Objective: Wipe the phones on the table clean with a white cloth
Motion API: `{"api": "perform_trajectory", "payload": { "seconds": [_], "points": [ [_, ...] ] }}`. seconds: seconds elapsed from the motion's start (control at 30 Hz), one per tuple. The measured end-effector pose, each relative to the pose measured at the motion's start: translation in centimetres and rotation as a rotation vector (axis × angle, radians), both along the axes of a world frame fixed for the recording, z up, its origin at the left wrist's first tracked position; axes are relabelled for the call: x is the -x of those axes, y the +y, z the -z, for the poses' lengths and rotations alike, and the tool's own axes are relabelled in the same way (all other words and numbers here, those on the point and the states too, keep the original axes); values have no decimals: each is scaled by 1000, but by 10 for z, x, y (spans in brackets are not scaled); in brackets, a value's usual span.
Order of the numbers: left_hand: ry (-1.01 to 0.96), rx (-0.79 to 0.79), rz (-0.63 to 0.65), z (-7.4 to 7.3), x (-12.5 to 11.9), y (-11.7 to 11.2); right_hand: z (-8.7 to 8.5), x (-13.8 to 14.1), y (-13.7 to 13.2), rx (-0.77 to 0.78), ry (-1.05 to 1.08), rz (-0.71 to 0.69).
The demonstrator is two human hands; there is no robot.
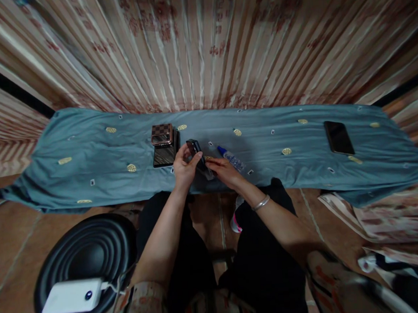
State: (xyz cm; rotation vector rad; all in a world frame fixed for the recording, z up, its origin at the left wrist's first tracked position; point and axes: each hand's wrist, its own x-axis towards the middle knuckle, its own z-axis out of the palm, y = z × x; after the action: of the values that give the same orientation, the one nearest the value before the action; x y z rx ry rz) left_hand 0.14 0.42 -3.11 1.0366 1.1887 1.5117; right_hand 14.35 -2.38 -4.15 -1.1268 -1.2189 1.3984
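My left hand point(183, 167) is closed round a small black flat object point(197, 155), perhaps a phone or case, and holds it tilted above the front edge of the blue-grey cloth point(89, 148). My right hand point(225, 169) lies beside it. Its fingertips pinch or press the lower end of the black object. A silver bangle point(261, 203) is on my right wrist. A small clear bottle with a blue cap point(231, 157) lies on the cloth just behind my right hand.
A checkered brown case point(162, 133) rests on a dark flat case point(165, 154) left of my hands. A black phone point(339, 137) lies far right. A black round stool point(84, 256) with a white power bank point(72, 297) stands lower left. Patterned curtain behind.
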Motion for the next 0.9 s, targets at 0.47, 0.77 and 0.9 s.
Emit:
{"api": "perform_trajectory", "payload": {
  "seconds": [0.47,0.77,0.9],
  "points": [
    [37,-71,29,3,-13,7,-17,-7,-11,-325,-688,61],
    [-318,153,117,-9,-12,6,-15,-15,-6,-238,-537,67],
    [-410,198,170,-12,-6,9,-18,-20,-3,-140,-303,25]
  ]
}}
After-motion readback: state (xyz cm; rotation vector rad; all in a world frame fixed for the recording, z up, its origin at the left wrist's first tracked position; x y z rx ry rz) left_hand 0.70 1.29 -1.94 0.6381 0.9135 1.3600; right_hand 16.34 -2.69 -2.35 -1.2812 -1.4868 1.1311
